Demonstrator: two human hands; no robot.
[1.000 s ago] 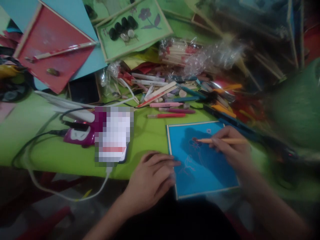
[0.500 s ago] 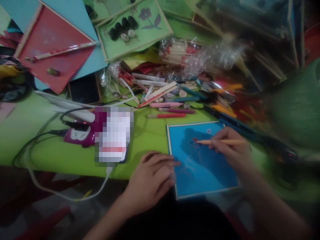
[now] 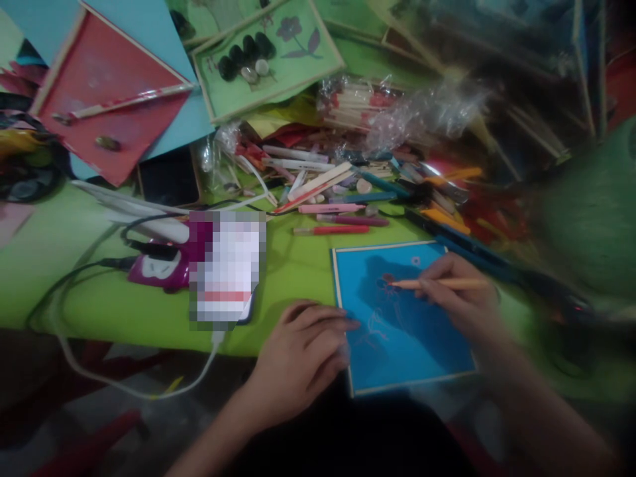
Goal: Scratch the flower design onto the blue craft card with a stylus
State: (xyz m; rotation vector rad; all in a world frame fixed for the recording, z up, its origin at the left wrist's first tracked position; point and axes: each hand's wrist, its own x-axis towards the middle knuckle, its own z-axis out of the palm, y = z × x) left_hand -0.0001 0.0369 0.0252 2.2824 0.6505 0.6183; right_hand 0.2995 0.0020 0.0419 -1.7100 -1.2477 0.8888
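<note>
A blue board (image 3: 417, 344) edged with thin pale wooden strips lies at the near side of the table. Faint line drawings show on it: a flower with a stem, a leafy shape and a tiny flower. My right hand (image 3: 460, 295) is closed around a peach-orange marker pen (image 3: 440, 283), its tip at the flower's petals. On the board's left edge rests my left hand (image 3: 311, 341), fingers extended and slightly bent, the fingertips over the wooden strip. Its thumb is not clearly visible.
Beside my left hand stand a blurred-out phone (image 3: 228, 265) and a purple power strip (image 3: 154, 266) with cables. Markers (image 3: 342, 230), sticks and plastic wrap pile up behind the board. Further back lie a green framed picture with stones (image 3: 303, 73) and a red one (image 3: 134, 126).
The coloured patch at the top of the flower looks slightly larger. Both hands stay in nearly the same place, the pen tip still at the petals.
</note>
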